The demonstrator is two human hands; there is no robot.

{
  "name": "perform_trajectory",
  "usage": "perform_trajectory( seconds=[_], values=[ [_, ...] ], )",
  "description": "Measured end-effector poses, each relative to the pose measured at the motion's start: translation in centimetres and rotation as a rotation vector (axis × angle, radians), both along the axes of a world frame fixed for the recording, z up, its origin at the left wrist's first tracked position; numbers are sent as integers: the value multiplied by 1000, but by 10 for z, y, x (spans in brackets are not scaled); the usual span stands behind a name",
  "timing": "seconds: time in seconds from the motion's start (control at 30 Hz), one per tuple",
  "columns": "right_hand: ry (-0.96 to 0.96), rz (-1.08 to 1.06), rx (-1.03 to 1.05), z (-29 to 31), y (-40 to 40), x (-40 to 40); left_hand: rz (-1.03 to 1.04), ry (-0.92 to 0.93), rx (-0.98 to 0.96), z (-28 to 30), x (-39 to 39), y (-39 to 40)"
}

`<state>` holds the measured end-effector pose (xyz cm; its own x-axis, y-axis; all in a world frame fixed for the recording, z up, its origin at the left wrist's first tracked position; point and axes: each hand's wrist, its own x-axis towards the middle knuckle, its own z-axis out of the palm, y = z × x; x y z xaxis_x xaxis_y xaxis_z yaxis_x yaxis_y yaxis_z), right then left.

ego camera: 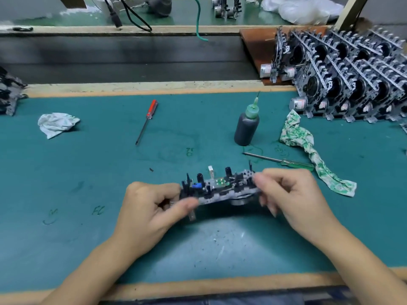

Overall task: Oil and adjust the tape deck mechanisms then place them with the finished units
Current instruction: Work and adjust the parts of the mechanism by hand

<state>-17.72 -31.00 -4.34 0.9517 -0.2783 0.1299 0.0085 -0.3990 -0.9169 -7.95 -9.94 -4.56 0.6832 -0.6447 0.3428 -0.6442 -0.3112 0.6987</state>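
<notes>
A grey and black tape deck mechanism is held flat just above the green mat, in the lower middle of the view. My left hand grips its left end, thumb along the front edge. My right hand pinches its right end. A dark oil bottle with a green needle tip stands upright behind it. Stacked rows of mechanisms lean at the back right.
A red-handled screwdriver lies at the mat's centre left, a green-handled screwdriver just behind my right hand. A patterned rag trails to the right, a crumpled cloth sits left. More mechanisms sit at the left edge.
</notes>
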Motion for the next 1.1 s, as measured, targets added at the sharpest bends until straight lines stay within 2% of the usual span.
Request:
perform_trajectory(
  seconds=[0.13, 0.3, 0.37, 0.43, 0.5, 0.6, 0.7, 0.77, 0.9, 1.1],
  values=[
    [98, -30, 12, 8, 0, 5, 115, 251, -84, 4, 1, -6],
    [136, -21, -92, 14, -2, 12, 189, 343, -121, 9, 11, -14],
    [121, -32, -239, 16, -3, 17, 206, 270, -37, 9, 18, -15],
    [109, -70, -508, 17, -5, 22, 262, 27, 121, 9, 24, -15],
    [73, -91, -607, 18, -10, 25, 339, -172, 206, 13, 28, -15],
    [24, -7, -403, 14, -17, 25, 325, -246, 126, 17, 32, -18],
    [2, 63, -92, 4, -13, 24, 61, -43, -73, 21, 35, -25],
    [-38, 65, 35, -1, -12, 24, -89, 102, -137, 23, 34, -32],
    [-33, 130, 66, -3, -11, 26, -216, 137, -148, 22, 30, -43],
    [-3, 109, 80, -4, -8, 29, -211, 186, -181, 17, 31, -45]
  ],
)
